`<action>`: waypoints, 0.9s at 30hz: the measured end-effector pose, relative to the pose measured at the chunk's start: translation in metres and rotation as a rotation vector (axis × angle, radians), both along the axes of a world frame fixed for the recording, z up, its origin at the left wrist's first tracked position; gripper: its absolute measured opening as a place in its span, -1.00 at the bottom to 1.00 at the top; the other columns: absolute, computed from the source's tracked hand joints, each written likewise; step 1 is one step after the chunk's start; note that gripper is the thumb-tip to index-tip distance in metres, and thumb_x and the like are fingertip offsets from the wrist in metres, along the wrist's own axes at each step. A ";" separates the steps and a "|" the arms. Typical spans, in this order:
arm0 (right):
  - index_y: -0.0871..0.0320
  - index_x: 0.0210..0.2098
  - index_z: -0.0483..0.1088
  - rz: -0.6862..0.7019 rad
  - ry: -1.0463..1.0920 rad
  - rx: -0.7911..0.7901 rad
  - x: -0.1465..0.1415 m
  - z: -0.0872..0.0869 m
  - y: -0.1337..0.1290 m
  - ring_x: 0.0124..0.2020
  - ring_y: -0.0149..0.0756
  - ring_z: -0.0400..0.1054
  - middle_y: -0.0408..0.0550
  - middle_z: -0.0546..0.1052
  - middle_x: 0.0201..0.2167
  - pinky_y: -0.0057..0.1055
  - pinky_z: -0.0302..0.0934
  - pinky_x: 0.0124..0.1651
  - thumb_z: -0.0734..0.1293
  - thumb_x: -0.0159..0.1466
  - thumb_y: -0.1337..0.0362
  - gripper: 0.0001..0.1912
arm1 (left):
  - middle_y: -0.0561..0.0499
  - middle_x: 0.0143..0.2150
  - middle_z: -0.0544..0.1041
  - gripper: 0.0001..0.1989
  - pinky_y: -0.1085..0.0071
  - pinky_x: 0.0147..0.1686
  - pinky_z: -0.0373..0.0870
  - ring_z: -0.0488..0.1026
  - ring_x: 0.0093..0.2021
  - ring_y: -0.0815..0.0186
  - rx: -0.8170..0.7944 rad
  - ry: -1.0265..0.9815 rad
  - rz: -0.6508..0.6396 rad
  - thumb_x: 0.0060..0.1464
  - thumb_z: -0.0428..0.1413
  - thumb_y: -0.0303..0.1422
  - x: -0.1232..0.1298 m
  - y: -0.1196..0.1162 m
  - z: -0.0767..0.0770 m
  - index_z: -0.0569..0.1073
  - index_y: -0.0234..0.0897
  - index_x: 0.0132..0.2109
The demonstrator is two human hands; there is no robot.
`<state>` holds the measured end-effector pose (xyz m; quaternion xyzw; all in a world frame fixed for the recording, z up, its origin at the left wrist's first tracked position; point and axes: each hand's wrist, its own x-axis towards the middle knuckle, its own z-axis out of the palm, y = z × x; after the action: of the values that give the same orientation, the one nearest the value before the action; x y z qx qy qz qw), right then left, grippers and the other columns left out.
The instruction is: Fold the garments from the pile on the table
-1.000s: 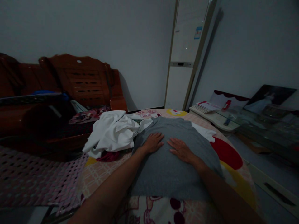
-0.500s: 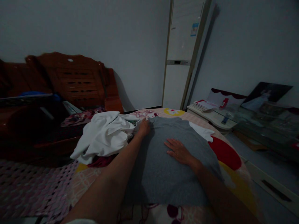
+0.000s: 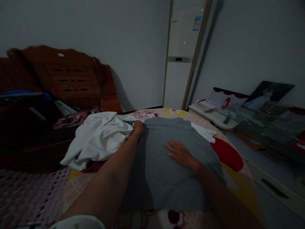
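A grey knitted top (image 3: 164, 171) lies spread over the round table, its ribbed hem towards me. My left hand (image 3: 138, 127) is closed at the top's far left edge, with the fingertips mostly hidden from view. My right hand (image 3: 179, 153) rests flat on the middle of the grey fabric, fingers stretched and slightly apart. Close by my left hand, a crumpled white garment (image 3: 100, 136) is heaped on the table's left side. Another piece of white cloth (image 3: 203, 131) sticks out beyond the top's right edge.
A patterned pink tablecloth (image 3: 152, 113) with red and yellow shapes covers the table. Behind on the left stands a carved wooden bench (image 3: 69, 82) with clothes. A tall air conditioner (image 3: 178, 79) is by the wall. At right, a low glass-topped cabinet (image 3: 269, 124) holds papers and a photo.
My left hand has shifted a little left, and the grey top's far left edge reaches further that way. My right hand stays flat on the fabric. The view has turned slightly right.
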<state>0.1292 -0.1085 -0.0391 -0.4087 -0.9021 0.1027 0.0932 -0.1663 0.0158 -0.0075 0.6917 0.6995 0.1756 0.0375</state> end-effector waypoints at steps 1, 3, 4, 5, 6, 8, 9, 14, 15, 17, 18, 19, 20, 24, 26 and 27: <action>-0.04 0.38 0.07 -0.002 -0.001 0.004 0.000 0.001 0.000 0.43 -0.13 -0.12 -0.06 0.06 0.43 -0.01 -0.20 0.41 0.05 0.43 -0.03 -0.42 | -0.14 0.08 0.45 -0.66 0.15 -0.02 0.46 0.46 0.01 0.11 0.001 0.013 0.015 0.22 0.13 -0.26 0.005 -0.001 0.002 0.43 -0.34 0.08; -0.04 0.38 0.08 -0.005 -0.003 0.008 -0.001 0.001 -0.001 0.43 -0.13 -0.10 -0.05 0.06 0.43 -0.01 -0.19 0.41 0.05 0.43 -0.03 -0.42 | -0.21 0.11 0.45 -0.74 0.21 0.03 0.42 0.45 0.06 0.09 0.000 0.029 0.051 0.21 0.10 -0.41 0.017 -0.002 0.005 0.48 -0.35 0.03; -0.03 0.38 0.08 -0.006 -0.003 0.007 -0.001 0.002 -0.002 0.43 -0.12 -0.10 -0.05 0.06 0.43 0.00 -0.19 0.41 0.05 0.43 -0.03 -0.42 | -0.22 0.14 0.44 -0.75 0.25 0.06 0.39 0.44 0.09 0.10 0.024 0.032 0.049 0.21 0.05 -0.47 0.025 -0.003 0.006 0.49 -0.34 0.02; -0.03 0.38 0.08 -0.008 -0.004 0.006 -0.001 0.002 -0.002 0.43 -0.12 -0.10 -0.05 0.06 0.43 0.00 -0.19 0.41 0.06 0.43 -0.03 -0.42 | -0.21 0.16 0.44 -0.71 0.29 0.09 0.36 0.42 0.13 0.11 0.054 0.034 0.032 0.22 -0.02 -0.51 0.032 -0.005 0.006 0.49 -0.33 0.02; -0.03 0.38 0.08 -0.008 -0.004 0.005 -0.001 0.003 -0.002 0.43 -0.11 -0.11 -0.05 0.06 0.43 0.00 -0.19 0.41 0.06 0.43 -0.03 -0.42 | -0.19 0.16 0.44 -0.67 0.30 0.11 0.34 0.40 0.15 0.15 0.079 0.037 0.006 0.24 -0.08 -0.53 0.038 -0.005 0.005 0.49 -0.30 0.04; -0.03 0.38 0.08 -0.009 -0.005 0.008 -0.001 0.004 -0.003 0.43 -0.11 -0.11 -0.05 0.06 0.43 0.00 -0.20 0.41 0.06 0.43 -0.03 -0.42 | -0.17 0.13 0.47 -0.63 0.30 0.14 0.32 0.39 0.16 0.18 0.082 0.050 -0.060 0.25 -0.13 -0.53 0.044 -0.006 0.001 0.49 -0.29 0.04; -0.03 0.38 0.08 -0.009 -0.007 0.009 -0.002 0.004 -0.003 0.43 -0.11 -0.11 -0.05 0.06 0.43 -0.01 -0.20 0.41 0.05 0.43 -0.03 -0.42 | -0.18 0.12 0.48 -0.65 0.29 0.15 0.31 0.39 0.16 0.17 0.063 0.058 -0.091 0.24 -0.11 -0.50 0.045 -0.005 -0.003 0.49 -0.31 0.04; -0.01 0.38 0.08 -0.007 -0.020 0.004 -0.003 0.007 -0.003 0.43 -0.11 -0.11 -0.03 0.05 0.43 -0.01 -0.21 0.42 0.05 0.44 -0.02 -0.42 | -0.25 0.23 0.38 -0.65 0.20 0.22 0.23 0.32 0.24 0.08 -0.050 0.106 -0.120 0.25 -0.04 -0.37 0.034 0.001 -0.015 0.41 -0.38 0.13; 0.00 0.38 0.08 -0.010 -0.021 0.002 -0.003 0.006 -0.003 0.43 -0.11 -0.11 -0.03 0.05 0.43 -0.01 -0.21 0.42 0.05 0.44 -0.02 -0.42 | -0.27 0.23 0.38 -0.64 0.18 0.22 0.23 0.32 0.24 0.07 -0.057 0.111 -0.118 0.26 -0.04 -0.37 0.035 0.002 -0.014 0.40 -0.40 0.13; 0.00 0.38 0.08 -0.015 -0.014 0.002 -0.003 0.005 -0.003 0.43 -0.12 -0.11 -0.04 0.05 0.43 -0.02 -0.20 0.41 0.05 0.44 -0.02 -0.42 | -0.31 0.22 0.39 -0.62 0.16 0.23 0.21 0.32 0.24 0.05 -0.040 0.110 -0.136 0.26 -0.04 -0.39 0.044 0.000 -0.009 0.37 -0.44 0.16; 0.00 0.38 0.08 -0.015 -0.008 0.005 -0.003 0.004 -0.003 0.43 -0.12 -0.11 -0.04 0.06 0.43 -0.02 -0.20 0.41 0.05 0.44 -0.03 -0.42 | -0.30 0.23 0.39 -0.61 0.18 0.24 0.20 0.31 0.24 0.06 -0.023 0.107 -0.158 0.26 -0.05 -0.40 0.052 -0.002 -0.006 0.35 -0.44 0.18; -0.01 0.38 0.09 -0.013 -0.003 0.008 -0.002 0.004 -0.003 0.43 -0.12 -0.11 -0.04 0.06 0.43 -0.02 -0.20 0.41 0.05 0.44 -0.03 -0.42 | -0.26 0.23 0.39 -0.59 0.22 0.24 0.19 0.32 0.25 0.09 -0.007 0.102 -0.190 0.27 -0.06 -0.41 0.061 -0.004 -0.003 0.33 -0.42 0.21; 0.00 0.38 0.09 -0.010 -0.001 0.013 -0.002 0.003 -0.003 0.43 -0.12 -0.10 -0.03 0.07 0.42 -0.02 -0.20 0.41 0.05 0.44 -0.03 -0.42 | -0.20 0.24 0.40 -0.59 0.28 0.25 0.18 0.32 0.24 0.15 0.001 0.096 -0.238 0.28 -0.06 -0.41 0.071 -0.005 -0.002 0.32 -0.37 0.23; 0.03 0.38 0.10 0.000 -0.007 0.030 -0.002 0.003 -0.003 0.42 -0.12 -0.10 0.01 0.07 0.42 -0.02 -0.21 0.41 0.05 0.44 -0.02 -0.42 | -0.08 0.27 0.39 -0.60 0.28 0.27 0.17 0.31 0.26 0.18 -0.063 0.112 -0.402 0.29 -0.04 -0.31 0.094 -0.008 -0.008 0.35 -0.17 0.23; 0.01 0.38 0.09 -0.001 -0.006 0.031 -0.003 0.004 -0.003 0.43 -0.12 -0.10 -0.01 0.07 0.42 -0.01 -0.20 0.41 0.05 0.44 -0.01 -0.43 | -0.14 0.34 0.29 -0.56 0.08 0.29 0.13 0.22 0.33 0.06 -0.081 0.144 -0.342 0.30 -0.06 -0.24 0.093 -0.007 -0.013 0.31 -0.18 0.26; 0.00 0.38 0.09 -0.003 -0.006 0.030 -0.003 0.005 -0.003 0.43 -0.12 -0.11 -0.02 0.07 0.42 -0.01 -0.20 0.41 0.05 0.44 -0.01 -0.43 | -0.16 0.36 0.25 -0.55 -0.02 0.28 0.11 0.18 0.34 0.01 -0.082 0.154 -0.291 0.30 -0.07 -0.21 0.092 -0.006 -0.015 0.30 -0.19 0.27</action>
<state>0.1262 -0.1119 -0.0346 -0.4088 -0.9032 0.0878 0.0968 -0.0747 0.0102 -0.0226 0.7951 0.5992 0.0860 0.0368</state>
